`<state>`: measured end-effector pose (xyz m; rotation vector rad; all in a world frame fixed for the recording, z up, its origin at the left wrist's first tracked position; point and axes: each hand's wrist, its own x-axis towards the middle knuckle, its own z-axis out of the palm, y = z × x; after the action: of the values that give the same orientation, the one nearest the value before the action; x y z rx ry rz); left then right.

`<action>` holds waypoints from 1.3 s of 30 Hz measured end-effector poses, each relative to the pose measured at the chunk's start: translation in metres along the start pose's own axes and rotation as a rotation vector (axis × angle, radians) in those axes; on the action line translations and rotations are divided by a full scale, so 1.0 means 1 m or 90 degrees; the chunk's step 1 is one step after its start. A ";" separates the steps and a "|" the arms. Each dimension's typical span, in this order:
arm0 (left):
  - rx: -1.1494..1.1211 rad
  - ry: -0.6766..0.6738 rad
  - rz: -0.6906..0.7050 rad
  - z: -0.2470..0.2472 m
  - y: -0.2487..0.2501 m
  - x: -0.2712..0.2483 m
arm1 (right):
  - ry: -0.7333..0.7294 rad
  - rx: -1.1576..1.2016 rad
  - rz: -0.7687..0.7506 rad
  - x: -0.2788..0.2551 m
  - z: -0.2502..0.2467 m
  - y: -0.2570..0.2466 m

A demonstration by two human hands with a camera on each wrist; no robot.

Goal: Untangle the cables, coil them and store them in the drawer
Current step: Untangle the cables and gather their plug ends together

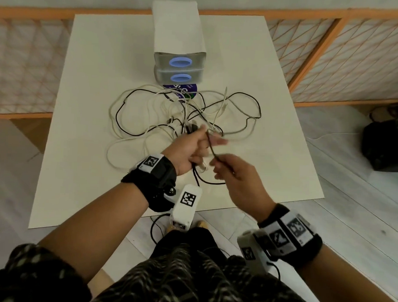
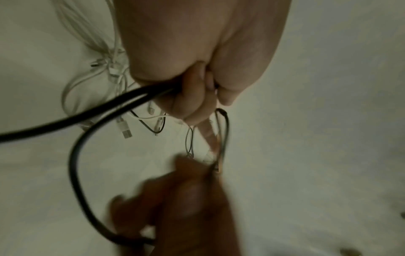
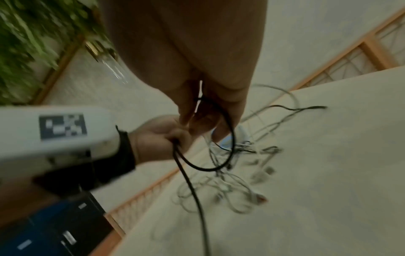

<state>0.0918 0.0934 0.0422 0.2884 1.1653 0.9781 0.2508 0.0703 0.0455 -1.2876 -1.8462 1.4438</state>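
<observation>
A tangle of black and white cables [image 1: 172, 111] lies spread over the middle of the white table [image 1: 85, 147]. My left hand [image 1: 193, 148] holds loops of a black cable [image 2: 105, 107] in its curled fingers above the tangle's near side. My right hand [image 1: 229, 172] pinches the same black cable [image 3: 228, 138] just to the right, and a short loop runs between the two hands. Behind the tangle stands a small grey drawer unit [image 1: 179, 68] with two blue oval handles, both drawers closed.
A purple round sticker [image 1: 184, 89] lies under the cables in front of the drawer unit. Orange-framed lattice panels [image 1: 345, 56] fence the table at the back and sides. A black bag [image 1: 383, 146] sits on the floor at the right.
</observation>
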 end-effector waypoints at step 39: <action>0.506 -0.113 0.065 0.000 -0.037 0.004 | 0.082 0.333 0.202 0.052 -0.030 -0.009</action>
<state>0.1100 0.0755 0.0153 1.0528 1.3407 0.5182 0.2473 0.1302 0.0550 -1.3897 -1.1035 1.8021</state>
